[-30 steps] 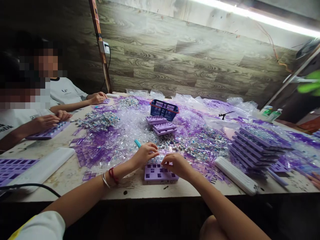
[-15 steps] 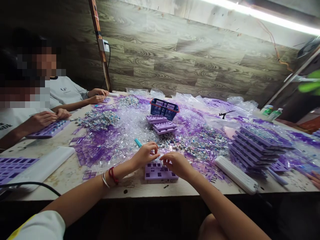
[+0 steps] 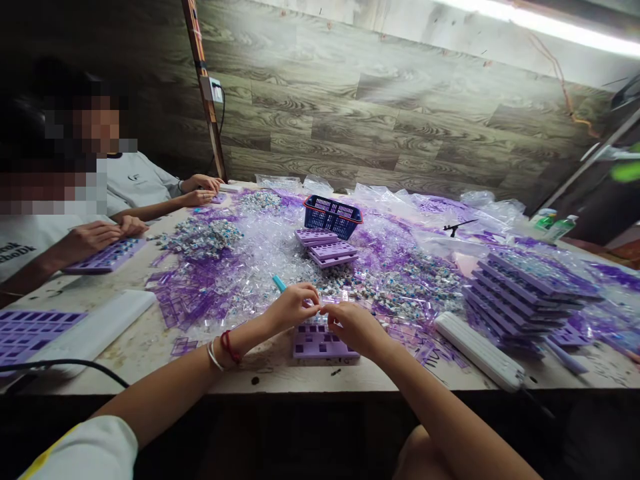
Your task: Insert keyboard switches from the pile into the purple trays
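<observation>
My left hand (image 3: 294, 308), with a red and a white bracelet on its wrist, is closed in a pinch over the far side of a purple tray with square pockets (image 3: 325, 349). Fingertip to fingertip with it, my right hand (image 3: 356, 327) pinches too and covers the tray's right side. What lies between the fingers is too small to make out. Just beyond my left hand a teal stick (image 3: 279, 283) pokes up. Small white and blue pieces (image 3: 417, 279) and clear and purple plastic bits (image 3: 193, 293) are heaped past my hands.
A dark blue basket (image 3: 333, 217) stands behind a few stacked purple trays (image 3: 334, 251). To the right are a white power strip (image 3: 477, 350) and a tall tray stack (image 3: 525, 300). A long white casing (image 3: 100, 327) lies left. Two co-workers handle trays at the left.
My fingertips have come closer together above the tray, the right hand's fingers curling in more. The whole view has shifted slightly; the tray stays in place.
</observation>
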The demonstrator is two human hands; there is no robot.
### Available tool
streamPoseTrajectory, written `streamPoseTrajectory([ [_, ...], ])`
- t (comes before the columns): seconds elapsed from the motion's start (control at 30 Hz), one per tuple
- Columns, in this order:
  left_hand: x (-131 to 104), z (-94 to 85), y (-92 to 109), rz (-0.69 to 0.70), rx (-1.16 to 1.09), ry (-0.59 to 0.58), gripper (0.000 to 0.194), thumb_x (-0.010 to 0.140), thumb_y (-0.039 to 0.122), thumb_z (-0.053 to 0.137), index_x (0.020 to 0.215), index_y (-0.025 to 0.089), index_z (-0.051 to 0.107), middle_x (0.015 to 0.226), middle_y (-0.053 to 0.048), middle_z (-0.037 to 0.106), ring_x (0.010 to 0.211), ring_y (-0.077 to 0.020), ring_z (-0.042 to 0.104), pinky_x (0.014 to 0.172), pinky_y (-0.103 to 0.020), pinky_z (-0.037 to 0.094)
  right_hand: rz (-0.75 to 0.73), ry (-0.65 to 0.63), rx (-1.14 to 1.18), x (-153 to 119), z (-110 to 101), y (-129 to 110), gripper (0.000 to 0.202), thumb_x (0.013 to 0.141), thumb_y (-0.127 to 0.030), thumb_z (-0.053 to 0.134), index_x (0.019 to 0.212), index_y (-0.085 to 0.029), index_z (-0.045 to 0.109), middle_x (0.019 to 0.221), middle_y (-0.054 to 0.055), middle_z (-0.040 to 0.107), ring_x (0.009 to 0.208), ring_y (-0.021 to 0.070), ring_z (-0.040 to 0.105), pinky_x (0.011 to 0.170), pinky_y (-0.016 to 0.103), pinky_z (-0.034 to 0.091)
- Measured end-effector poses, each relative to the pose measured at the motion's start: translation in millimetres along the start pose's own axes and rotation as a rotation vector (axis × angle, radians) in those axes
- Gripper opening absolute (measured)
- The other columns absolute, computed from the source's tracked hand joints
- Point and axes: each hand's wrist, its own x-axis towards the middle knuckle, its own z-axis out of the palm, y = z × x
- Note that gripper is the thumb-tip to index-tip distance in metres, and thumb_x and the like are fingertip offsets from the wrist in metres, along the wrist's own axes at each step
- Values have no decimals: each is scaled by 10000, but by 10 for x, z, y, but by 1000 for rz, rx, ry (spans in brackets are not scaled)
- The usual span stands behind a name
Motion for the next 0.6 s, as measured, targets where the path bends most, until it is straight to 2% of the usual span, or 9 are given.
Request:
streamPoseTrajectory([
  [0.13,3,-2,-11,-15,10,24,117,769,126,604,663,135,653,808,-47,621,786,-139,595,635,-199,480,-19,47,69,-15,11,56,246,752,-55,573,890,-220,694,799,17,708,742,161,628,650,228,413],
  [0.27,8,-15,9,-14,-6,37,120,773,129,600,664,129,650,823,-56,626,790,-141,597,630,-199,483,-41,102,187,-45,0,125,255,731,-46,579,879,-216,698,804,13,708,726,145,631,673,226,441],
  [0.43,5,-16,94,-15,-163,33,168,806,252,630,701,124,659,829,-69,624,799,-149,598,587,-191,494,-19,226,288,-71,-24,177,156,766,-106,608,872,-196,679,861,28,699,731,143,630,693,244,462],
  [0.53,-13,30,111,-29,-293,23,226,791,317,662,689,116,647,837,-72,611,785,-147,596,566,-186,493,-5,231,377,-75,11,190,34,768,-187,665,803,-184,663,764,12,683,680,135,621,647,235,460],
  [0.6,-27,71,99,-35,-352,33,261,780,344,674,672,112,624,835,-69,604,773,-143,592,556,-183,487,-1,221,466,-76,53,193,33,765,-200,674,759,-178,650,708,0,670,647,125,613,620,224,460],
])
